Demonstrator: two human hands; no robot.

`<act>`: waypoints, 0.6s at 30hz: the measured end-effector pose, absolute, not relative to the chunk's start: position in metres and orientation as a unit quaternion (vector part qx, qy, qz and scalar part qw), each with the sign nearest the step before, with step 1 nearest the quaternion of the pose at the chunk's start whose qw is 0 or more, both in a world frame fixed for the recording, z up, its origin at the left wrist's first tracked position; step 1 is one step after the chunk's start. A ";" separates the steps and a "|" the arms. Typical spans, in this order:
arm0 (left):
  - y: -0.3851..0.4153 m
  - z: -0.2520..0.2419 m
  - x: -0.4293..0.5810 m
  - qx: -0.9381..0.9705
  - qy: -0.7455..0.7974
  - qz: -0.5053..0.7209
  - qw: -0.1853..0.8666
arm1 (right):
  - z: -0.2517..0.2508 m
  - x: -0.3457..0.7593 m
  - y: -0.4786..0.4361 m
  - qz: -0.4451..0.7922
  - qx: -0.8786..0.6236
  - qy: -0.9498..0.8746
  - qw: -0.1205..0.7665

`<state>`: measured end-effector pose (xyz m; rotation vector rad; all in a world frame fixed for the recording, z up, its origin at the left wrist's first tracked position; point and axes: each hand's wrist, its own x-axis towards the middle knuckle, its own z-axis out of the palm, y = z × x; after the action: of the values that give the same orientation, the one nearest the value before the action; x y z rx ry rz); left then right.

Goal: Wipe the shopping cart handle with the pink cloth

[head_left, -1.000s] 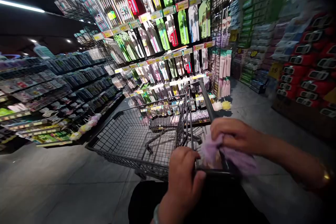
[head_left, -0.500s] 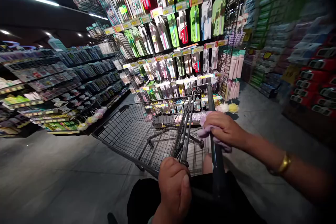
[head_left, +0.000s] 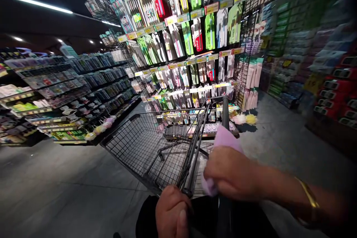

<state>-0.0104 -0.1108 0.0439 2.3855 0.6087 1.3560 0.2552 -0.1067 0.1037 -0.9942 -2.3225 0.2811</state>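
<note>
A dark wire shopping cart [head_left: 131, 139] stands in front of me, its basket bare inside. My right hand [head_left: 232, 173] is closed on a lilac cloth [head_left: 226, 138], which it presses around the cart's thick handle bar [head_left: 225, 113]. A gold bracelet [head_left: 309, 193] circles that wrist. Low in the view, my left hand [head_left: 172, 212] is closed by the near end of the cart frame, fingers curled with the thumb on top. What lies inside its grip is mostly hidden, but it appears to hold the cart.
Beyond the cart rises a rack of packaged toothbrushes [head_left: 189, 37], with loofahs [head_left: 245, 119] at its lower right. Shelves of goods [head_left: 69, 93] line the left side. Stacked red boxes [head_left: 334, 100] stand on the right. Grey floor [head_left: 78, 193] runs between them.
My right hand has slid down the handle bar toward me with the cloth. My left hand has shifted slightly left and down. The view has tilted a little upward.
</note>
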 end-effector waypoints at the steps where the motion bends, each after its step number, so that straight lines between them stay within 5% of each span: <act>1: -0.111 0.043 -0.012 0.830 0.219 0.487 0.165 | 0.103 0.255 -0.107 0.114 -0.353 -0.885 0.282; 8: -0.118 0.034 -0.017 0.785 0.260 0.532 0.182 | 0.090 0.298 -0.054 0.106 -0.518 -0.714 0.460; 13: -0.117 0.029 -0.023 0.772 0.276 0.542 0.186 | 0.153 0.233 -0.060 0.174 -0.378 -0.709 0.569; 15: -0.112 0.032 -0.028 0.797 0.258 0.513 0.184 | 0.171 0.199 -0.061 0.108 -0.315 -0.782 0.527; 18: -0.102 0.041 -0.034 0.847 0.193 0.464 0.173 | 0.163 0.161 -0.054 0.046 -0.225 -0.933 0.278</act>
<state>-0.0336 -0.1023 0.0407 2.4027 0.5485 1.3176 0.1610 -0.0536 0.1631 -0.6048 -2.5038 0.1227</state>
